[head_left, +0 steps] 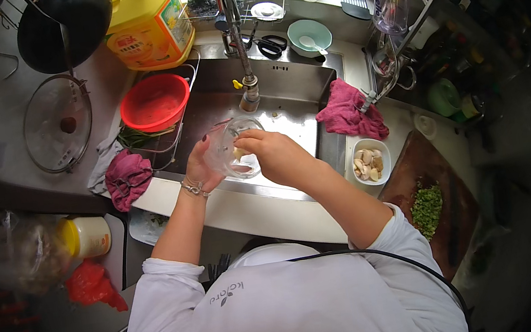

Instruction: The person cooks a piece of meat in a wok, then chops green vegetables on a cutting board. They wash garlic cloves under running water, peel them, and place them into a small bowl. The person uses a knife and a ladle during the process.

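Note:
Over the sink, my left hand (203,160) grips a clear, round container (221,144) from its left side, with its mouth tilted to the right. A beaded bracelet is on that wrist. My right hand (276,151) reaches into the container's mouth, fingers bent together around a small pale yellowish piece (239,153); what it is cannot be made out. Below both hands lies the stainless steel sink (289,117), with a few small scraps on its bottom. The flexible faucet (245,62) hangs just beyond the container.
Left of the sink are a red plastic basin (155,102), a yellow oil jug (149,29) and a glass lid (58,124). To the right are a pink cloth (352,110), a white bowl of garlic cloves (359,181) and a cutting board (452,190) with chopped greens (427,209).

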`<act>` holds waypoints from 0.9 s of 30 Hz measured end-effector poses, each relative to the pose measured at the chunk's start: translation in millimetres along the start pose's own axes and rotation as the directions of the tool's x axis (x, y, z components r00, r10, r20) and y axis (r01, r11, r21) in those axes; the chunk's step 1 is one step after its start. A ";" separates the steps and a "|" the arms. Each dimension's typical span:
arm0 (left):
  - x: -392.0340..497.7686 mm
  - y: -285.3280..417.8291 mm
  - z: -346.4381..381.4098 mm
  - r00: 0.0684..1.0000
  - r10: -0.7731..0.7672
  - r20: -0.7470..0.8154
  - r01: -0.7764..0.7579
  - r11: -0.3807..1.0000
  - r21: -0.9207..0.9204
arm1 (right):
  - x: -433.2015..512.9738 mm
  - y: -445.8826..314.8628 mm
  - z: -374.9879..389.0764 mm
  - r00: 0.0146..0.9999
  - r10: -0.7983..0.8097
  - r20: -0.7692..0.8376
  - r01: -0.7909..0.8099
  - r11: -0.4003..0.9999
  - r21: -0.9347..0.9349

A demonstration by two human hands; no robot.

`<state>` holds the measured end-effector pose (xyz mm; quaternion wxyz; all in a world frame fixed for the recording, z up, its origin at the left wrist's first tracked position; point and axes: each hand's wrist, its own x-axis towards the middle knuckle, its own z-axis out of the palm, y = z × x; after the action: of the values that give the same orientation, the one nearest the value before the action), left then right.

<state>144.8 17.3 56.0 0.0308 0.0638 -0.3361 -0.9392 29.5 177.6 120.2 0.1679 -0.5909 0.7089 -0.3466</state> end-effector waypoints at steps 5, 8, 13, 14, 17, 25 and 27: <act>12.7 16.5 9.7 0.981 0.120 -0.149 -0.052 0.916 0.397 | 18.4 22.0 31.2 0.989 -0.140 -0.052 0.142 0.989 0.050; 14.9 34.3 7.4 0.953 0.240 -0.188 -0.003 0.625 0.781 | 22.4 30.2 18.7 0.993 0.016 0.121 -0.007 0.997 -0.070; 17.6 42.7 30.5 0.828 0.537 0.163 0.271 -0.636 0.722 | -7.7 73.3 25.0 0.971 0.151 -0.186 -0.169 0.982 -0.087; 14.7 41.6 27.8 0.826 0.540 0.162 0.265 -0.626 0.734 | -10.0 73.5 26.3 0.952 0.269 -0.148 -0.276 0.961 -0.029; 10.0 34.4 12.7 0.801 0.583 0.136 0.160 -0.427 0.890 | -15.9 68.6 31.2 0.940 0.318 -0.124 -0.306 0.946 0.106; -15.2 -8.7 0.9 1.000 0.008 0.027 0.002 0.932 -0.362 | -32.0 43.8 21.8 0.812 0.428 -0.396 -0.146 0.807 0.573; -8.8 -12.0 3.1 0.966 -0.001 0.259 0.110 0.908 -0.404 | -35.7 47.9 20.9 0.788 0.405 -0.463 -0.045 0.789 0.613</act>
<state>152.9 29.4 51.6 -0.0263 -0.0548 -0.1279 -0.9899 17.3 208.5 66.3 0.1583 -0.2865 0.6565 -0.6796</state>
